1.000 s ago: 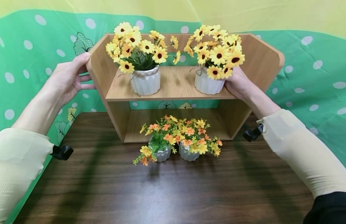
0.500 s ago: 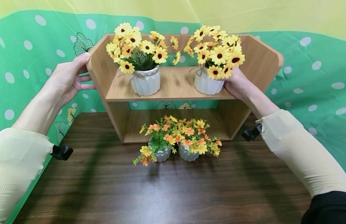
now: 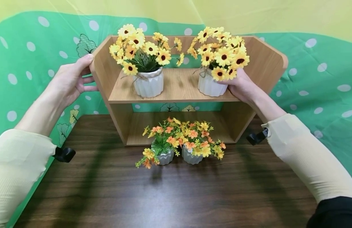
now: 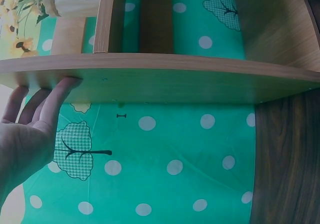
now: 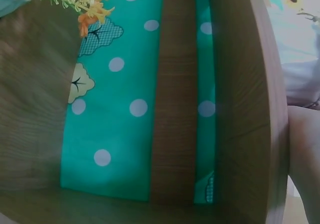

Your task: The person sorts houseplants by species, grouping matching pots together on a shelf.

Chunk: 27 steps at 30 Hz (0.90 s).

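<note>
Right-hand fingers (image 3: pixel 229 82) now show farther across the right sunflower pot (image 3: pixel 208 87)

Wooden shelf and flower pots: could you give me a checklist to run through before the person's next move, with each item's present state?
1. Left hand touching the shelf's left side panel: ok.
2. Left sunflower pot upright on the upper board: ok.
3. Right sunflower pot upright: ok.
4. Full grip of the right hand on that pot: cannot tell; its far fingers are hidden.
5. Table free in front of the shelf: not ok; left orange-flowered pot and right orange-flowered pot stand there.
</note>
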Each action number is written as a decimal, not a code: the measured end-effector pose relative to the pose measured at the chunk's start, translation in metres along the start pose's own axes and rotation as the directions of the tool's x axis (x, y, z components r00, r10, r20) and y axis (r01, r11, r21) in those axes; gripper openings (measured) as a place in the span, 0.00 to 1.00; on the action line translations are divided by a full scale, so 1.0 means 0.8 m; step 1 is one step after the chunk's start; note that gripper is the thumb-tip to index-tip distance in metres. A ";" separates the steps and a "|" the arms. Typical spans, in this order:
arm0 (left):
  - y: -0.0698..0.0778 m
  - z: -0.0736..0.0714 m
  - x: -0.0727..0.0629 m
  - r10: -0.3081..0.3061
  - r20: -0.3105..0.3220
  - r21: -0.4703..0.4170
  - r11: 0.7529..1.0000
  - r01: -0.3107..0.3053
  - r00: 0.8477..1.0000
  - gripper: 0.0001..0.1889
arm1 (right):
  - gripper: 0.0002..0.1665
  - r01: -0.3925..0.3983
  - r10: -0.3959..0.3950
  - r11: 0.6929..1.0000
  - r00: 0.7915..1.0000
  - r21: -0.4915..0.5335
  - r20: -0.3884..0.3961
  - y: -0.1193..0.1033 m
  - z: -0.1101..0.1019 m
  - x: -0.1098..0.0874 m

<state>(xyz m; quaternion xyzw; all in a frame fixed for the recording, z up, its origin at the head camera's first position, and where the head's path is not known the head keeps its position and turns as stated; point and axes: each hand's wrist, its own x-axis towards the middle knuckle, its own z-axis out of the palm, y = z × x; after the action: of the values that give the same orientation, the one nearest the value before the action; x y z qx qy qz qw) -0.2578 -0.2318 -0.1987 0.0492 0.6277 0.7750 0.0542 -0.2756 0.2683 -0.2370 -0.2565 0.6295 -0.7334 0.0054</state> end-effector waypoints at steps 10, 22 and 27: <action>0.001 0.002 -0.002 0.006 -0.004 -0.001 1.000 -0.006 1.000 0.23 | 0.42 -0.006 0.001 0.997 0.998 -0.079 -0.067 -0.007 0.007 -0.030; -0.001 0.003 -0.003 0.012 -0.018 0.026 1.000 -0.012 1.000 0.26 | 0.45 0.078 -0.124 0.983 0.950 -0.166 -0.287 -0.004 0.027 -0.073; -0.001 0.003 -0.003 0.012 -0.026 0.038 0.999 -0.011 1.000 0.26 | 0.44 0.159 -0.190 0.980 0.929 -0.119 -0.317 0.001 0.027 -0.090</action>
<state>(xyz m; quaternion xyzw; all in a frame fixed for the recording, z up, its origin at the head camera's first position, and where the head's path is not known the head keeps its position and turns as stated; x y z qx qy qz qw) -0.2551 -0.2299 -0.1991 0.0435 0.6426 0.7639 0.0406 -0.2051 0.2718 -0.2628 -0.1865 0.6293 -0.7337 -0.1760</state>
